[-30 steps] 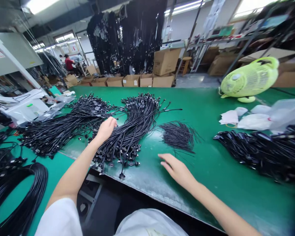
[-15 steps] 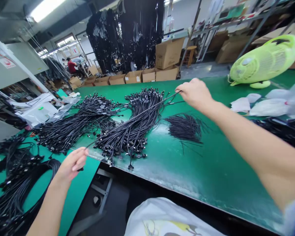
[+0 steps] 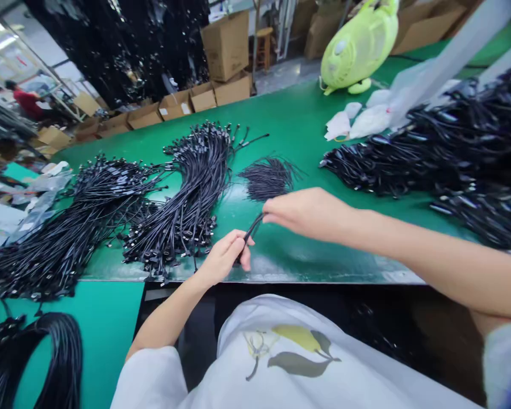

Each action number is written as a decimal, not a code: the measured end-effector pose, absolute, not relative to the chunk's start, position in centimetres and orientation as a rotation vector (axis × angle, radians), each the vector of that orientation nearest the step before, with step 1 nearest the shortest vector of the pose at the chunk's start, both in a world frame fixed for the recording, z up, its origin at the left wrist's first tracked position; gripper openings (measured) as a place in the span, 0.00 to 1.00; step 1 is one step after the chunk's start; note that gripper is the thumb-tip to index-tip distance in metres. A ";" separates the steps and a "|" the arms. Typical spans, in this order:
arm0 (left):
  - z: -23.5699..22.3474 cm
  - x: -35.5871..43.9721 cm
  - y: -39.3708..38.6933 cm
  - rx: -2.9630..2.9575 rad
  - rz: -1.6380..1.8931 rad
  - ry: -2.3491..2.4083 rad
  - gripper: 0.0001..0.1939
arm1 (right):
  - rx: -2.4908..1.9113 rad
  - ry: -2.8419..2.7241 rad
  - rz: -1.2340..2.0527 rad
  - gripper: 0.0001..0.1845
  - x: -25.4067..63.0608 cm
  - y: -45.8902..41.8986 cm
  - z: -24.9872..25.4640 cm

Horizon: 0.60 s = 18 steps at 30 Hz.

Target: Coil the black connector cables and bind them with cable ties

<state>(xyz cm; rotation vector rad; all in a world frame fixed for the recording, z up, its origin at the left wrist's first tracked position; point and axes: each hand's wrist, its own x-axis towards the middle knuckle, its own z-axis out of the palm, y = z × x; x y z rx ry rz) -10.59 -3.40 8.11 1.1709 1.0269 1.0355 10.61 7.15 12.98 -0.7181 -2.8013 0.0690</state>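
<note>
Folded into a short bundle, a black cable [image 3: 252,228] stretches between my two hands above the table's front edge. My left hand [image 3: 226,254] is closed around its lower part. At the upper end, my right hand [image 3: 300,213] pinches the cable with fingertips pressed together. Just behind my right hand lies a small pile of thin black ties [image 3: 267,179]. To the left of my hands spreads a heap of straight black cables [image 3: 196,182] with connectors at both ends.
Another cable heap [image 3: 76,227] lies farther left, with coiled cables [image 3: 63,346] on the lower-left table. Bundled black cables [image 3: 409,153] cover the right side, near white plastic bags [image 3: 372,116] and a green fan [image 3: 360,48]. Cardboard boxes [image 3: 145,116] line the table's far edge.
My hands have come together from wide apart, and the cable once pulled straight between them is now folded short. The view has turned to the right, showing more bundled cables there.
</note>
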 end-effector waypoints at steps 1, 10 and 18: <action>8.0 -10.0 -3.1 1.089 1.016 0.955 0.18 | -0.806 -2.735 0.092 0.16 11.9 8.6 13.0; 8.5 -14.7 -4.1 0.384 1.348 0.830 0.14 | -0.948 -2.473 0.407 0.21 20.6 12.5 5.2; 8.3 -10.4 -1.7 0.700 1.659 1.073 0.11 | -0.414 -2.644 0.008 0.16 15.0 5.4 6.0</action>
